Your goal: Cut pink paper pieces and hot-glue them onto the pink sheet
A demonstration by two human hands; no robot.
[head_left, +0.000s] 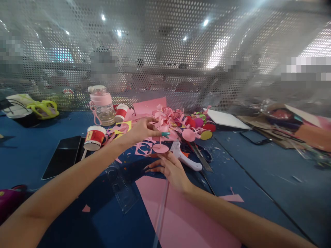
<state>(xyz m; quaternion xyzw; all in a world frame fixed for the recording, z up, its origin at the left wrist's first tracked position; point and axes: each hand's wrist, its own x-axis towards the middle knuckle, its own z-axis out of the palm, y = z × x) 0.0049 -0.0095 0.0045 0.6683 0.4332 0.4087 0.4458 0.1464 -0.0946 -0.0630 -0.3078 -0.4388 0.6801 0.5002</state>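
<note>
A small pink paper tree (160, 131) stands upright on a round pink base on the blue table (258, 165). My left hand (143, 131) reaches in from the left and pinches the curled pink strips at its top. My right hand (170, 168) rests on the table just in front of the base, fingers spread, holding nothing. Under my right forearm lies a large pink sheet (181, 213) with a clear ruler (161, 210) across it.
Pink paper scraps (144, 148), a white glue gun (184, 158), scissors (201, 156) and coloured paper discs (199, 127) crowd the middle. Two red cups (94, 137), a pink-lidded bottle (103, 105) and a black phone (62, 156) sit left. A perforated screen (165, 62) closes the back.
</note>
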